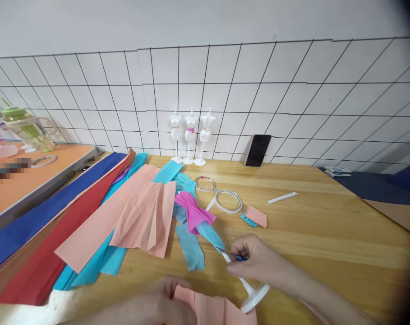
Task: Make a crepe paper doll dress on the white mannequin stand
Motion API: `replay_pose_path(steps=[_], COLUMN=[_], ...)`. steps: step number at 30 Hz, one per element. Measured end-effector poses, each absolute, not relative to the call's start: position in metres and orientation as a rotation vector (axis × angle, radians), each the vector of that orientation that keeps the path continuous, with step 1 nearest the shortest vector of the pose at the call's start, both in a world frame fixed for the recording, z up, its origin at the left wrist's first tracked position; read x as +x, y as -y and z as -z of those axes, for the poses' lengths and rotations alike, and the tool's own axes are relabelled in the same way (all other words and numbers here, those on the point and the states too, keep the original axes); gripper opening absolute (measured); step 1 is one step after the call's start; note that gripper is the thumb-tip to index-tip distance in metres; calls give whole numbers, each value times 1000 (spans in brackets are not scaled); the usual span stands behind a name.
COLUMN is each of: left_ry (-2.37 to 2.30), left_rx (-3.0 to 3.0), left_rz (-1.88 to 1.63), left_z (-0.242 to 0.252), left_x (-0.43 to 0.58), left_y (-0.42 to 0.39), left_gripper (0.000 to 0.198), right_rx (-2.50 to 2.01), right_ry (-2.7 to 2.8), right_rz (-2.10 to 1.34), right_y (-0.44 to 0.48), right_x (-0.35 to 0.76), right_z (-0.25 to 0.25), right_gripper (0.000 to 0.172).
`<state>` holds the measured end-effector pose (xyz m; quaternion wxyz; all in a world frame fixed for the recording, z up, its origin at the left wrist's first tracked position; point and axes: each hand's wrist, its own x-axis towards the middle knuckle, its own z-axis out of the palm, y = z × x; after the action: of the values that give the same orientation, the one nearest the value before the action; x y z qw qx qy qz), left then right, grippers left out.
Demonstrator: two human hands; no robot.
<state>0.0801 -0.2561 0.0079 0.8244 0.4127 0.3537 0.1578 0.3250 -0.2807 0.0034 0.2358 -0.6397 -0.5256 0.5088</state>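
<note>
My left hand (174, 300), at the bottom edge, is closed on a piece of salmon-pink crepe paper (213, 309) that runs out of view. My right hand (254, 259) has its fingers wrapped round small blue-handled scissors (238, 257); the metal tip points left and the rest is hidden by the fingers. Under the right hand lies a mini mannequin, dressed in a magenta paper piece (194, 211) and light blue paper (209, 234). Its round white base (255, 299) rests against the salmon paper. A loose light blue strip (190, 247) lies beside it.
Long crepe paper sheets, including a red one (49, 248), cover the left side. Three white mannequins (190, 131) stand by the tiled wall near a phone (258, 150). Tape rolls (240, 203), a folded pink piece (256, 216) and a white strip (282, 197) lie centre-right.
</note>
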Motion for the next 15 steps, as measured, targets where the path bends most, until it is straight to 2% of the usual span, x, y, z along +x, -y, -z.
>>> replay_pose_path(steps=[6,11,15], left_ry=[-743,-601,-540], left_rx=[886,631,545], left_rz=[-301,-301,-415], left_z=[-17,-31,-40], left_x=[76,81,81], left_y=[257,254,247], left_gripper=[42,14,10], right_rx=[-1460,-1251,-1292], right_ry=[1129,949,996], right_rz=[-1625,-1715,-1729], right_y=[280,280,278], right_x=[325,321,314], right_z=[-15,-6,10], right_gripper=[27,36,34])
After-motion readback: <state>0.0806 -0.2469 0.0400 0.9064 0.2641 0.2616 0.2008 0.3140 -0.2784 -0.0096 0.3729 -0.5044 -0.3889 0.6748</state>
